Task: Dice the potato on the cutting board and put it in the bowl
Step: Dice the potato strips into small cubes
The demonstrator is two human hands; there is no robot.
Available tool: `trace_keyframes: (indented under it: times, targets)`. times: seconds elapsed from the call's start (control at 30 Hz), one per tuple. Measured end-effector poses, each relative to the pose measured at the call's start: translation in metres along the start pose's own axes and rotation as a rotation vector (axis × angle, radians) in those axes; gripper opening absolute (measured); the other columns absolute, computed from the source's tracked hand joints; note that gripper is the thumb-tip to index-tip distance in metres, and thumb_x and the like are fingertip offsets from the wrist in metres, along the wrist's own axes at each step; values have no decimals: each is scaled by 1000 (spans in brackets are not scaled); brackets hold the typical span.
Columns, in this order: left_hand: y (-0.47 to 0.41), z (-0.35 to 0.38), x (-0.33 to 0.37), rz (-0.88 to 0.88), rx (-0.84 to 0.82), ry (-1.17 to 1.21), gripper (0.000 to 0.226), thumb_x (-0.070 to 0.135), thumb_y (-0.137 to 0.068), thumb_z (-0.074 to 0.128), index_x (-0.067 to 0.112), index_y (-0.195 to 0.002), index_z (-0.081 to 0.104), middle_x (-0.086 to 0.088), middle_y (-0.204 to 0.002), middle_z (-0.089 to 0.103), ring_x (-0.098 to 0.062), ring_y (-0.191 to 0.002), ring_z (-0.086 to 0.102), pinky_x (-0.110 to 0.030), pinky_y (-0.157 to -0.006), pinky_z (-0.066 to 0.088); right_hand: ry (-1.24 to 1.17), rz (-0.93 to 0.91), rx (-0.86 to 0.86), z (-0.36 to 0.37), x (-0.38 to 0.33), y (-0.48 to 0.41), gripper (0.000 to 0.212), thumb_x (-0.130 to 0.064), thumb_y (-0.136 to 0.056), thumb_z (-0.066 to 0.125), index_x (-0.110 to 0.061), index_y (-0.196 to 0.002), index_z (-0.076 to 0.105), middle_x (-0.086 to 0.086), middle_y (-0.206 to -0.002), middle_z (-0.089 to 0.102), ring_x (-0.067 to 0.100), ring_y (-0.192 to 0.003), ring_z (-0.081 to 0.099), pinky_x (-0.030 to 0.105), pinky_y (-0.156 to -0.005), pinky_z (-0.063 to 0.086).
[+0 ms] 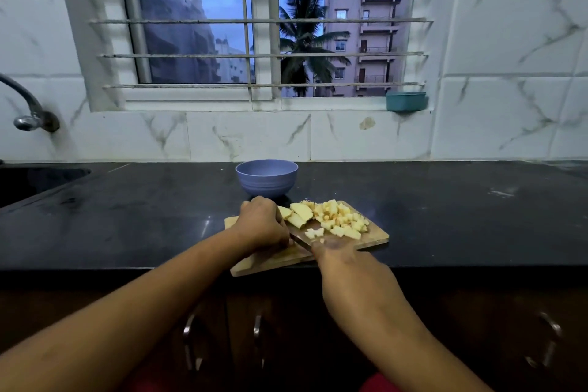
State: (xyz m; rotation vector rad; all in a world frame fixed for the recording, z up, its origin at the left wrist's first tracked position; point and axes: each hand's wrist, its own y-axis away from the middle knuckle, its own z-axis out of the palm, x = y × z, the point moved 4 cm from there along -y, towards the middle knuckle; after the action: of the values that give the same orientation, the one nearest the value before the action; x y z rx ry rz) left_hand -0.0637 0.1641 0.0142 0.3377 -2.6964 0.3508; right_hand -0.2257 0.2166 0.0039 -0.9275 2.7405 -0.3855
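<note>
Two bare forearms [152, 305] reach over a glossy black stone counter [127, 216]. The left hand [262, 226] curls down onto pale yellow potato wedges [300, 212] at the far left of a rectangular wooden cutting board [377, 237], whose long axis runs near-left to far-right. The blurred right hand [340, 256] grips a dark knife [300, 240], its blade pointing far-left. Rough diced cubes [343, 221] are heaped on the right. A round ribbed lilac bowl [266, 180] stands just beyond, below a barred window [254, 21].
</note>
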Motion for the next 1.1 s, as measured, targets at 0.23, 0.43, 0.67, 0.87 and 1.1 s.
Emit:
trace_keyframes:
  times: [0.23,0.43,0.67,0.87,1.1]
  targets:
    - [-17,4,-9,90,-61,-53,11,26,-71,79,16,-69,74,3,-92,66,-15,-105,47,-25,-86,39,-7,27,-98,12,12,-6,59,-15,-100,41,-32,-150,14,4,-119,54,24,-106,58,30,-66,37]
    - [-19,3,-15,150,-95,13,10,30,-72,80,21,-76,78,9,-98,61,-14,-114,36,-22,-83,32,-101,88,-156,22,24,-14,55,-19,-101,39,-42,-145,16,-3,-96,43,22,-103,57,31,-76,44]
    - [-12,5,-20,172,-59,96,12,34,-70,81,32,-64,71,19,-105,45,-4,-108,29,-19,-82,28,-61,105,-209,23,25,-18,55,-23,-103,34,-46,-147,10,-1,-107,53,18,-102,58,30,-81,47]
    - [-5,10,-29,168,4,231,16,32,-71,80,35,-62,66,15,-113,42,-3,-111,28,-8,-73,19,101,65,-228,31,17,-15,73,-19,-101,36,-44,-146,-17,1,-96,34,18,-76,48,26,-54,32]
    - [2,12,-33,201,59,285,13,37,-71,80,34,-65,68,15,-117,42,-1,-109,25,-7,-78,25,194,58,2,25,30,-20,64,-23,-103,29,-50,-145,-10,-11,-118,48,11,-87,55,23,-56,37]
